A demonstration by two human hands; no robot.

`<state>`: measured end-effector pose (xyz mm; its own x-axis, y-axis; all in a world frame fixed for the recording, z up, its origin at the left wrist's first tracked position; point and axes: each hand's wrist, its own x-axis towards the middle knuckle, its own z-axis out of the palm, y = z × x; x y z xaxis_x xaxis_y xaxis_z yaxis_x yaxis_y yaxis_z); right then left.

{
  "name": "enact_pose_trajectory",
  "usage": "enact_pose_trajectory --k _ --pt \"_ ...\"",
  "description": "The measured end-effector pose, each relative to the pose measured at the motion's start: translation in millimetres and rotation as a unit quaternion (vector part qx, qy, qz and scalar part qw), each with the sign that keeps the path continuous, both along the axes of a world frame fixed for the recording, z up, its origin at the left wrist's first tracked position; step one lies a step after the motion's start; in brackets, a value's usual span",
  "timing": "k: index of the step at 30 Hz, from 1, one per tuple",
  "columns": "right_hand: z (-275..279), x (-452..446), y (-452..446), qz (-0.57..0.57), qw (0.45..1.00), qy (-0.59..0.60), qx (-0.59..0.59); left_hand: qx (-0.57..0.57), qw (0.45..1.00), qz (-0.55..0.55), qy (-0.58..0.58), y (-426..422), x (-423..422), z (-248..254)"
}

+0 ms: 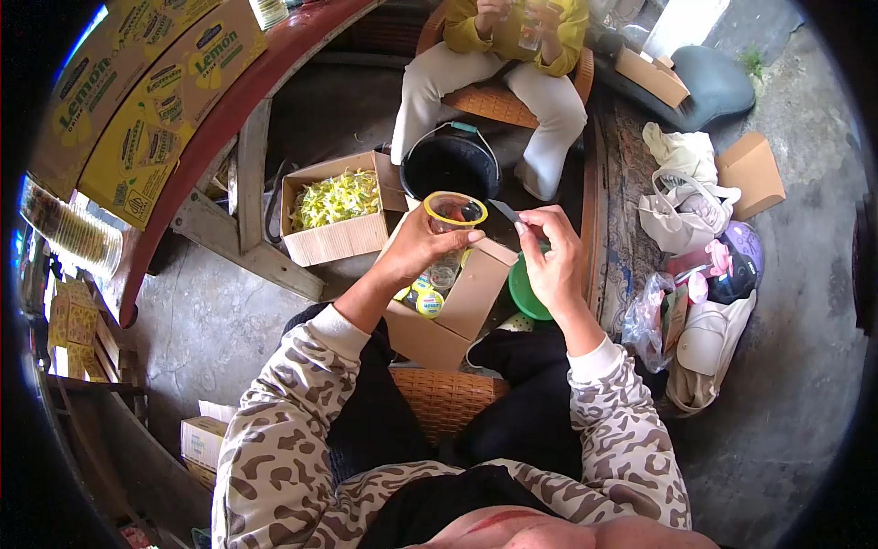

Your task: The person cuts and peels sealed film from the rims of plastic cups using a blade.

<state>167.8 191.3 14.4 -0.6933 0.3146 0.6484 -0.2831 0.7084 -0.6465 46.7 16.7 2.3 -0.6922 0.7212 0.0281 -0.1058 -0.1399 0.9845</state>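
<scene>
My left hand (428, 240) is wrapped round a clear plastic cup (456, 209) with a yellow rim, its mouth tilted toward me. In my right hand (551, 249) a small knife (503, 210) is pinched; its dark blade points at the cup's rim, and I cannot tell if they touch. Below my hands an open cardboard box (476, 297) holds several cups, one with a printed yellow-green lid (428, 303). Behind the cup stands a black bucket (448, 165) with a wire handle. A green basin (528, 285) is partly hidden beneath my right wrist.
Left of the bucket, a cardboard box (337, 240) is full of yellow-green strips. Opposite me a seated person (526, 64) holds a clear cup. Lemon drink cartons (169, 119) lie on the red-edged table at left. Bags (686, 215) and a purple helmet (739, 261) lie at right.
</scene>
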Motion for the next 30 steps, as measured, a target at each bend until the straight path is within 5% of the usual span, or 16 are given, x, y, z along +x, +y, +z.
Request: enact_pose_trajectory --k 9,30 --pt "2 2 -1 0.006 1.0 -0.005 0.016 -0.05 0.977 0.002 0.205 2 -1 -12" --pt "3 1 -1 -0.029 0.988 -0.008 0.149 -0.15 0.9 0.16 0.377 -5 4 0"
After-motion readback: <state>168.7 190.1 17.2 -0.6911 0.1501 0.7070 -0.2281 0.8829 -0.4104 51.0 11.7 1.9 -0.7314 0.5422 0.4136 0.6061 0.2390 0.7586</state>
